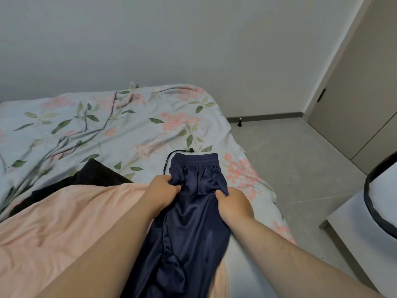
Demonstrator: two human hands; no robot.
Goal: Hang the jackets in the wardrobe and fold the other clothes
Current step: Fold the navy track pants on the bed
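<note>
The left hand (161, 191) pinches a bunched fold of the navy track pants (189, 222) just below the waistband; the right hand (233, 203) grips the opposite edge, thumb on top. The pants (shiny fabric, elastic waist, black drawstring (171, 157) trailing to the left) lie lengthwise on the bed (107, 125), over the floral sheet and a peach blanket (64, 222). A black garment (94, 174) lies beside the blanket. A beige wardrobe (365, 93) stands at right.

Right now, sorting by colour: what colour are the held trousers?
The trousers are navy blue; head view.
</note>
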